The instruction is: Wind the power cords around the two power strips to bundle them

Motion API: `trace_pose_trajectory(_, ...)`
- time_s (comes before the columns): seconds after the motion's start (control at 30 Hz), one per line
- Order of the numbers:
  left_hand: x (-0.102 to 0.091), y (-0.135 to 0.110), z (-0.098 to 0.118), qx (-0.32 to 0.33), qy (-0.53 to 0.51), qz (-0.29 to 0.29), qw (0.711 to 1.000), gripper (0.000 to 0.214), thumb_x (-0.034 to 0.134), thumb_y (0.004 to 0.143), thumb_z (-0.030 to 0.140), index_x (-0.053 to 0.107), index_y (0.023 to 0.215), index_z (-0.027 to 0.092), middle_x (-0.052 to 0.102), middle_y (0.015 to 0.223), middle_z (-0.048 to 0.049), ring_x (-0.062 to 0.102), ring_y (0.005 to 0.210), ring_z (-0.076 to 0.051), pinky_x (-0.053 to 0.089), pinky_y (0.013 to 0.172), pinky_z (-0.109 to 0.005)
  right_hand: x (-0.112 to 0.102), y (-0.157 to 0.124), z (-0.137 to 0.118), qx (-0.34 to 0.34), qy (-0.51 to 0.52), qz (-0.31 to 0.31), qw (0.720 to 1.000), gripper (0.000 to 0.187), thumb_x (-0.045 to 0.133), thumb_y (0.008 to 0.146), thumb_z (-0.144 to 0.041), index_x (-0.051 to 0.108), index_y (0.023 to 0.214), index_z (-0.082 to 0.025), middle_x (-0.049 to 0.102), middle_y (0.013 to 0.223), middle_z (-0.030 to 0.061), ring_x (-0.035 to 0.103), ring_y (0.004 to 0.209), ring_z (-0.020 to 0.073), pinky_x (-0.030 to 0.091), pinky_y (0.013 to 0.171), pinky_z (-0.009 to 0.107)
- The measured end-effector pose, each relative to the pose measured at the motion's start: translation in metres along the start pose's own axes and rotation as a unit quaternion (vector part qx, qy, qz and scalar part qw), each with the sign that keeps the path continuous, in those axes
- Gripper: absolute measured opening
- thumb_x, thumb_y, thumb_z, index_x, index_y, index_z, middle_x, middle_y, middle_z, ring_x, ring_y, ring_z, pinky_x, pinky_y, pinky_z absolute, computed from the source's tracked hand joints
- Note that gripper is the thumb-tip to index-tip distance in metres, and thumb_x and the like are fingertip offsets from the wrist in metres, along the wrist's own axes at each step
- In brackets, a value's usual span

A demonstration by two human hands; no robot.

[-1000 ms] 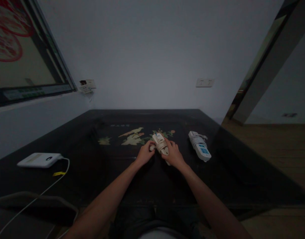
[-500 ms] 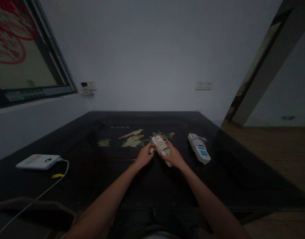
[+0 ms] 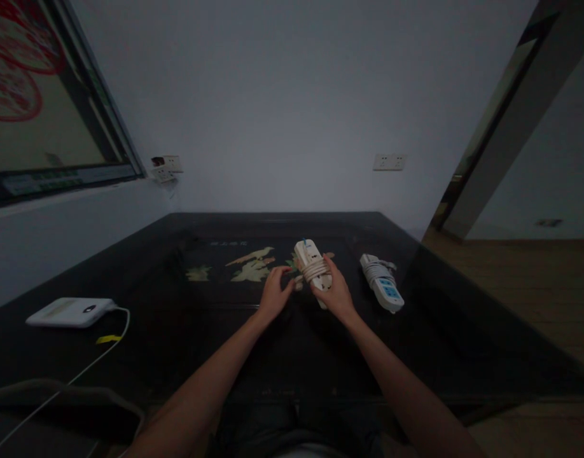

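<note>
My right hand [image 3: 336,294] is closed around a cream power strip [image 3: 310,257] with its cord wound round the middle, holding it tilted up a little above the dark table [image 3: 130,280]. My left hand [image 3: 274,294] sits just left of the strip with its fingers spread, fingertips close to the plug end of the cord [image 3: 298,282]. A second white power strip [image 3: 382,281] with a blue face and a wrapped cord lies on the table to the right of my right hand.
A white flat device [image 3: 69,312] with a white cable [image 3: 111,343] and a yellow tag lies at the table's left. The table top carries a painted bird-and-flower inlay [image 3: 248,263]. Wall sockets [image 3: 390,161] sit on the back wall. A wooden floor lies to the right.
My right hand has raised the cream strip and tilted it upright and slightly away. My left hand has let go of the plug end and opened its fingers.
</note>
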State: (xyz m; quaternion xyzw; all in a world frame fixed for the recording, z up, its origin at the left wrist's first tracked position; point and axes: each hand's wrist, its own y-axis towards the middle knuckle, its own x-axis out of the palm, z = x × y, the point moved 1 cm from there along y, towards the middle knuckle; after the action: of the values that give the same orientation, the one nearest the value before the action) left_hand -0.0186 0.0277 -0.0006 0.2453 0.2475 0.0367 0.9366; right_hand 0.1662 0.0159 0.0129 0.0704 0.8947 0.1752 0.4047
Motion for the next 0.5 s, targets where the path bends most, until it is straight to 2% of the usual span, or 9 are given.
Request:
trace_pose_trajectory(0.1, -0.002, -0.004, 0.015, 0.006, -0.026, -0.012, 1.0, 0.022, 0.046, 0.09, 0.031, 0.06, 0.1, 0.018, 0.063, 0.103, -0.0085, 0.057, 0.1, -0.022, 0.044, 0.09, -0.034, -0.002, -0.001, -0.002, -0.002, 0.075, 0.051, 0.996, 0.084, 0.062, 0.074, -0.03, 0.023, 0.147, -0.019, 0.051, 0.132, 0.0129, 0.05, 0.118, 0.0269, 0.041, 0.098, 0.038)
trace_pose_trajectory(0.2, 0.004, -0.013, 0.029, 0.016, -0.066, -0.088, 0.994, 0.032, 0.039, 0.094, 0.038, 0.063, 0.095, 0.018, 0.068, 0.092, -0.0051, 0.062, 0.09, -0.02, 0.047, 0.084, -0.03, -0.003, -0.003, -0.005, -0.022, 0.121, 0.092, 0.988, 0.082, 0.064, 0.074, -0.031, 0.024, 0.145, -0.018, 0.047, 0.136, 0.0133, 0.047, 0.122, 0.0259, 0.038, 0.102, 0.037)
trace_pose_trajectory(0.27, 0.012, -0.019, 0.034, 0.0, -0.122, -0.141, 0.982, 0.032, 0.041, 0.093, 0.041, 0.064, 0.098, 0.018, 0.069, 0.094, -0.0048, 0.063, 0.091, -0.02, 0.047, 0.086, -0.031, -0.002, -0.007, -0.01, -0.035, 0.135, 0.106, 0.985, 0.082, 0.065, 0.074, -0.03, 0.025, 0.145, -0.018, 0.045, 0.137, 0.0135, 0.044, 0.125, 0.0258, 0.035, 0.105, 0.038)
trace_pose_trajectory(0.33, 0.02, -0.024, 0.035, -0.031, -0.177, -0.168, 0.969, 0.032, 0.048, 0.089, 0.043, 0.062, 0.099, 0.016, 0.069, 0.099, -0.0062, 0.062, 0.093, -0.022, 0.046, 0.089, -0.033, 0.002, -0.012, -0.017, -0.038, 0.151, 0.115, 0.981, 0.081, 0.066, 0.074, -0.029, 0.026, 0.144, -0.019, 0.043, 0.138, 0.0133, 0.041, 0.128, 0.0255, 0.034, 0.107, 0.039)
trace_pose_trajectory(0.4, 0.025, -0.027, 0.035, -0.053, -0.207, -0.162, 0.963, 0.035, 0.051, 0.087, 0.046, 0.059, 0.103, 0.015, 0.068, 0.105, -0.0081, 0.061, 0.098, -0.023, 0.045, 0.092, -0.035, 0.006, -0.017, -0.023, -0.046, 0.182, 0.122, 0.975, 0.081, 0.066, 0.074, -0.027, 0.026, 0.145, -0.022, 0.039, 0.138, 0.0128, 0.04, 0.129, 0.025, 0.034, 0.108, 0.039)
trace_pose_trajectory(0.5, 0.027, -0.027, 0.036, -0.067, -0.262, -0.116, 0.956, 0.048, 0.056, 0.083, 0.047, 0.052, 0.118, 0.015, 0.062, 0.123, -0.0119, 0.056, 0.113, -0.025, 0.04, 0.101, -0.038, 0.012, -0.022, -0.029, -0.086, 0.229, 0.115, 0.963, 0.083, 0.067, 0.073, -0.025, 0.026, 0.145, -0.026, 0.033, 0.135, 0.0116, 0.042, 0.127, 0.0248, 0.036, 0.108, 0.042)
